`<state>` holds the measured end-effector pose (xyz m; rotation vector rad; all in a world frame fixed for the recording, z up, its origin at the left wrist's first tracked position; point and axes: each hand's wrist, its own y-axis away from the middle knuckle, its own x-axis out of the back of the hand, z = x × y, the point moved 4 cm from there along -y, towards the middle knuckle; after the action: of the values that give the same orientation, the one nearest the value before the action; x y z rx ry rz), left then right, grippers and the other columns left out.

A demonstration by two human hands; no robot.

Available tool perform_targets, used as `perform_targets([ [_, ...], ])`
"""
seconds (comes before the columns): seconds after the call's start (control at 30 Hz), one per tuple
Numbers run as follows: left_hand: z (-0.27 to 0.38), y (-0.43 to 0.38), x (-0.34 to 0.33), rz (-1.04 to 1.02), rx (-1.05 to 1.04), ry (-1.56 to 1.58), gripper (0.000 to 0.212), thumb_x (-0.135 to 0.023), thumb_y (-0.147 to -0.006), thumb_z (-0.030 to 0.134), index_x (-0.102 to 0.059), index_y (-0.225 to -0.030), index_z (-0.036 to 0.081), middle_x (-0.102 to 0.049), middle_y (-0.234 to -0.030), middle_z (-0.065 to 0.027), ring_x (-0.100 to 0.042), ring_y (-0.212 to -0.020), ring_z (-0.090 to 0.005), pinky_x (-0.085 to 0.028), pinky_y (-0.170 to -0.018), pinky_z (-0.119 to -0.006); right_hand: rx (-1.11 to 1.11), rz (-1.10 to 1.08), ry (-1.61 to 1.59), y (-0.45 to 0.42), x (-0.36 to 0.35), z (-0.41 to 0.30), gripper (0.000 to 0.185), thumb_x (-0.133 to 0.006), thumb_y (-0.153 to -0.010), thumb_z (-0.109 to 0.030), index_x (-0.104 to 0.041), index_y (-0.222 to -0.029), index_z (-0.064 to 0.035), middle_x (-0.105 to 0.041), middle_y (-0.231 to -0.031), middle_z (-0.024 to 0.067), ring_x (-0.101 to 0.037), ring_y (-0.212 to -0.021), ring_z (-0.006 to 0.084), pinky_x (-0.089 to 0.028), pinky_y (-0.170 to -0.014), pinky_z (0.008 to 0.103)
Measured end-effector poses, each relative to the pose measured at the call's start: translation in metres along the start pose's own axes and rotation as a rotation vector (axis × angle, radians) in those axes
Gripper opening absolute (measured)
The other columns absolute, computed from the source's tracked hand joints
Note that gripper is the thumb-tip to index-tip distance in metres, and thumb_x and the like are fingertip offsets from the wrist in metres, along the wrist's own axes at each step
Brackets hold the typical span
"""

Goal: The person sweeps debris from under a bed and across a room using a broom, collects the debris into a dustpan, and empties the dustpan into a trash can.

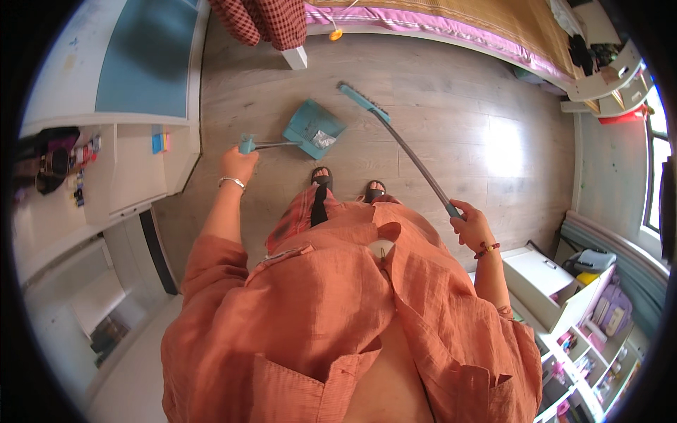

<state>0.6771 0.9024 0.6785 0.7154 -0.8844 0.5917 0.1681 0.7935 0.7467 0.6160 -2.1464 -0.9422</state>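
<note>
My left hand [239,163] is closed around the teal grip of a long-handled dustpan [305,129], whose pan is on the floor in front of my feet. A crumpled silvery wrapper [322,139] lies in the pan. On the right, my right hand [469,223] holds the teal end of a broom's metal handle [418,161]. The teal broom head [362,100], with dark bristles, is ahead and to the right of the dustpan, apart from it.
A bed with a pink-edged cover [444,27] spans the far side, near checked cloth [264,21] over a white leg. Shelving with small items [137,172] stands left. At lower right are a white cabinet [534,277] and a purple bag [611,309].
</note>
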Motion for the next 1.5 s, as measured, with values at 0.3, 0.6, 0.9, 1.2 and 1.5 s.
perform_targets([
  [0.3,-0.081,0.146,0.019,0.297,0.405,0.317,0.025,-0.070,-0.067,0.024,-0.063,-0.072,0.001,-0.057,-0.059,-0.0049,-0.051,-0.052,-0.0139,-0.041,-0.051,-0.032,0.077,-0.063,0.110,-0.035,0.039,0.017,0.047,-0.053,-0.079,-0.008,-0.050,-0.125,-0.0007,-0.054,-0.062,0.0052,-0.049,-0.043,0.0113,-0.040,-0.039,0.0259],
  [0.6,-0.134,0.321,0.029,0.508,0.640,0.296,0.034,-0.069,-0.062,0.029,-0.062,-0.072,-0.003,-0.060,-0.064,-0.0205,-0.061,-0.062,-0.0336,-0.046,-0.058,-0.039,0.244,-0.301,0.341,-0.046,0.011,-0.024,0.047,-0.053,-0.079,-0.008,-0.050,-0.125,-0.0013,-0.055,-0.059,0.0043,-0.046,-0.038,0.0105,-0.036,-0.036,0.0246],
  [0.9,-0.243,0.428,0.058,0.631,0.867,0.246,0.028,-0.065,-0.061,0.024,-0.062,-0.070,-0.003,-0.060,-0.065,-0.0227,-0.061,-0.065,-0.0375,-0.048,-0.061,-0.042,0.301,-0.543,0.474,0.007,-0.166,-0.110,0.048,-0.055,-0.078,-0.010,-0.049,-0.126,-0.0021,-0.055,-0.061,0.0038,-0.045,-0.039,0.0089,-0.031,-0.033,0.0226],
  [1.2,-0.378,0.509,0.109,0.791,1.114,0.374,0.026,-0.064,-0.062,0.021,-0.061,-0.069,-0.004,-0.059,-0.061,-0.0200,-0.060,-0.056,-0.0279,-0.047,-0.058,-0.037,0.413,-0.637,0.587,0.081,-0.356,-0.173,0.048,-0.054,-0.077,-0.009,-0.050,-0.123,0.0002,-0.055,-0.062,0.0045,-0.044,-0.040,0.0084,-0.029,-0.035,0.0224],
  [1.5,-0.473,0.516,0.140,1.088,1.273,0.486,0.028,-0.067,-0.060,0.020,-0.059,-0.067,-0.005,-0.056,-0.055,-0.0130,-0.049,-0.051,-0.0175,-0.043,-0.052,-0.035,0.475,-0.708,0.738,0.110,-0.487,-0.270,0.045,-0.056,-0.077,-0.006,-0.051,-0.122,0.0009,-0.056,-0.061,0.0045,-0.049,-0.042,0.0096,-0.038,-0.038,0.0240],
])
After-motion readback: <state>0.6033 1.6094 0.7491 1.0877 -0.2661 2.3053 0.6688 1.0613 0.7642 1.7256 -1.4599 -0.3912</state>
